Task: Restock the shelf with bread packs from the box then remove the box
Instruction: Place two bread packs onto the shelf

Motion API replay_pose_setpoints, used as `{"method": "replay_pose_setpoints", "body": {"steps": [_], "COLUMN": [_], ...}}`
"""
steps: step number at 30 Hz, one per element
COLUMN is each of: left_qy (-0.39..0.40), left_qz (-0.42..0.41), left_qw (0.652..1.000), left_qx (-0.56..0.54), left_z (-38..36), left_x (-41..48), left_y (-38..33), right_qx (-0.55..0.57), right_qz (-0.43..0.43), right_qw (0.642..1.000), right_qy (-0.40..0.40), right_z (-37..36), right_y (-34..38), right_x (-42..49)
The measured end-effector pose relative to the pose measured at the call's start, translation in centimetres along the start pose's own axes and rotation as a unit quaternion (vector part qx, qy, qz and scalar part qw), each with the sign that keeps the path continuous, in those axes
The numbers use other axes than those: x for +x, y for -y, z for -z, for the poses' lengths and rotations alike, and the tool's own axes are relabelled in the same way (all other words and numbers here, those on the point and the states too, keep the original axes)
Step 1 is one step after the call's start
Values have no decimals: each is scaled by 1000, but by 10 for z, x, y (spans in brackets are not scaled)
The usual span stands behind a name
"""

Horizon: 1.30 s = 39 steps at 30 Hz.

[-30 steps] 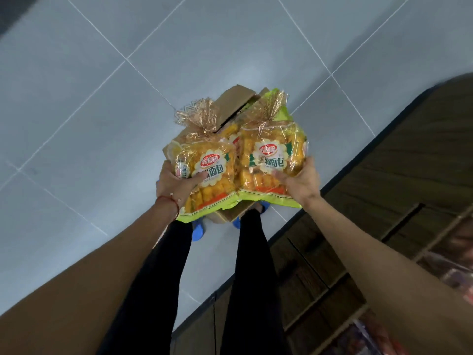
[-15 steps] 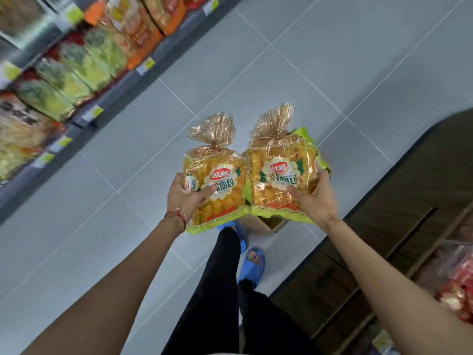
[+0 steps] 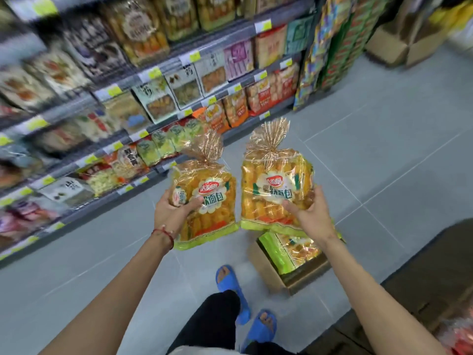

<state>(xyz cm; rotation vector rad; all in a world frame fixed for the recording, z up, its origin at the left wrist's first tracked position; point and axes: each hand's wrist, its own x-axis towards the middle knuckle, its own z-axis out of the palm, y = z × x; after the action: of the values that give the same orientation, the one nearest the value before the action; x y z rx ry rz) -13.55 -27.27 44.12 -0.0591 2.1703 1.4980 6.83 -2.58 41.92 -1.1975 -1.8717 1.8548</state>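
Clear crinkly plastic bread pack of yellow rolls [image 3: 207, 201] sits in the left hand [image 3: 174, 211], and a matching second pack [image 3: 271, 185] sits in the right hand [image 3: 309, 216]. On each, fingers [image 3: 318, 194] curl round a side edge with the thumb pressed across the front. That keeps the labels upright, likely for shelving. Both packs hang over the floor, between the stocked grey shelf [image 3: 143, 134] and the open brown cardboard box [image 3: 276, 278], which holds more.

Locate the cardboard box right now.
In the head view, the cardboard box sits on the floor right of centre, just below the bread pack held in the right hand, beside the person's blue slippers, with packs inside.
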Motion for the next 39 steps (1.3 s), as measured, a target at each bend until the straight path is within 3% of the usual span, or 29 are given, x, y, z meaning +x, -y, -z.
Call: {"method": "replay_pose_setpoints", "body": {"steps": [11, 22, 33, 39], "left_qy": [-46, -53, -95, -157], "left_qz": [-86, -62, -20, 22], "left_qw": [995, 995, 991, 981], "left_qx": [-31, -57, -97, -113], "left_z": [48, 47, -22, -71], "left_x": [88, 250, 398, 462], "left_y": [-111, -203, -273, -308], "right_qx": [-21, 15, 3, -36], "right_qz": [83, 86, 71, 66], "right_qw": [996, 996, 996, 991], "right_qy": [6, -1, 53, 110], "right_z": [-66, -131, -137, -125], "right_y": [142, 222, 269, 299], "right_x": [97, 231, 441, 570]}}
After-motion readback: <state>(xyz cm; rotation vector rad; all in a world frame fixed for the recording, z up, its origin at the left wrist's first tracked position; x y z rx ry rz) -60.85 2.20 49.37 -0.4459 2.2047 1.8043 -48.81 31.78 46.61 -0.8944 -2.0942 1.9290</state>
